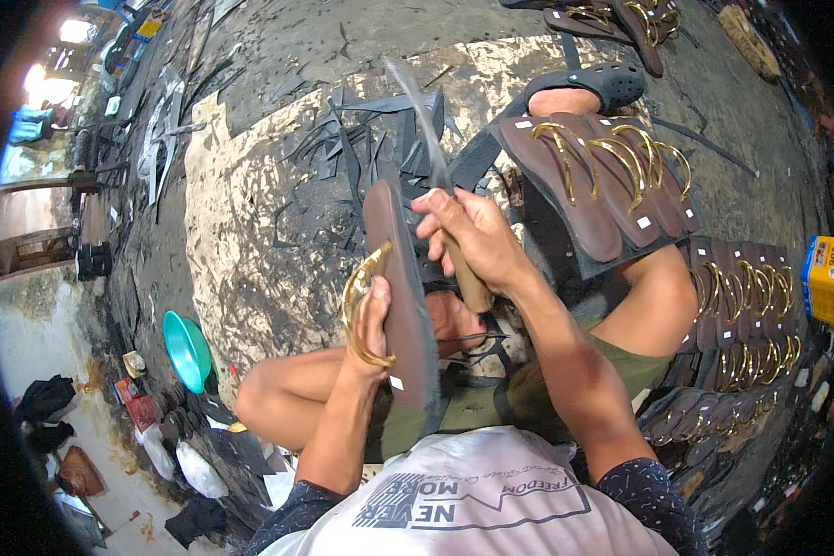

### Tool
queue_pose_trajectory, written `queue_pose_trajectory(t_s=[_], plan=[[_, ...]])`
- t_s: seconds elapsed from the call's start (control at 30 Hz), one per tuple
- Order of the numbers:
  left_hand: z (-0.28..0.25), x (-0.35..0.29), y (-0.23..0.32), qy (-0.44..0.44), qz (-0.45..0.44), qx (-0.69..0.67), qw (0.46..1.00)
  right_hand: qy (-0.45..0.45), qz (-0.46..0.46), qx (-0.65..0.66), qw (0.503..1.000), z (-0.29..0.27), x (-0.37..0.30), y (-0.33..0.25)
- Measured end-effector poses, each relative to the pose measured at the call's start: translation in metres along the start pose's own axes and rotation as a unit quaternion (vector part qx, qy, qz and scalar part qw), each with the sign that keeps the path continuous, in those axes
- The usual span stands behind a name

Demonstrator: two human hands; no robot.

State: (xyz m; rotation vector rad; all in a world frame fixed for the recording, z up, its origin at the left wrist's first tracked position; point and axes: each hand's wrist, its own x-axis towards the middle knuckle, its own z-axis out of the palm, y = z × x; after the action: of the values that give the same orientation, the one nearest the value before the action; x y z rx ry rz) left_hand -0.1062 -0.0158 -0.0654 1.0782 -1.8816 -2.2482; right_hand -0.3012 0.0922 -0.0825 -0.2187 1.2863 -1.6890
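My left hand (369,320) grips a brown sandal (405,296) on its edge, the fingers passing under its gold strap (351,294). A dark sheet of sole material sticks out past the sandal's rim. In my right hand (477,239) is a knife, its wooden handle (473,278) in the fist and its long blade (421,116) pointing away from me, blurred near the tip. The blade stands just right of the sandal's far end; whether they touch I cannot tell. Beyond my right knee lies a dark sheet bearing several brown sandals (588,185) with gold straps.
Dark offcut strips (343,144) litter the worn pale mat (250,222). Rows of finished-looking sandals (737,315) lie at the right, beside a yellow and blue box (821,278). A green basin (187,352) stands at the left. My foot wears a black clog (612,85).
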Motion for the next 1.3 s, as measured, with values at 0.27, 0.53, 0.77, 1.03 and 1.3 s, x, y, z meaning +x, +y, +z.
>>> queue_pose_trajectory(t_s=[0.27, 0.53, 0.77, 1.03, 1.3], plan=[[-0.008, -0.050, 0.042, 0.021, 0.093, -0.182, 0.979, -0.090, -0.082, -0.253, 0.960, 0.052, -0.081, -0.031], [-0.037, -0.112, 0.046, 0.093, 0.056, -0.110, 0.988, -0.052, -0.361, -0.446, 0.818, 0.048, -0.127, 0.057], [-0.030, -0.135, 0.029, 0.123, 0.050, -0.098, 0.986, -0.111, -0.254, -0.509, 0.815, 0.051, -0.125, 0.074], [-0.038, -0.153, 0.037, 0.054, 0.055, -0.022, 0.997, -0.303, -0.229, -0.566, 0.731, 0.090, -0.097, -0.027], [-0.031, -0.158, 0.047, -0.037, 0.066, -0.004, 0.997, -0.504, -0.175, -0.555, 0.638, 0.113, -0.063, -0.076]])
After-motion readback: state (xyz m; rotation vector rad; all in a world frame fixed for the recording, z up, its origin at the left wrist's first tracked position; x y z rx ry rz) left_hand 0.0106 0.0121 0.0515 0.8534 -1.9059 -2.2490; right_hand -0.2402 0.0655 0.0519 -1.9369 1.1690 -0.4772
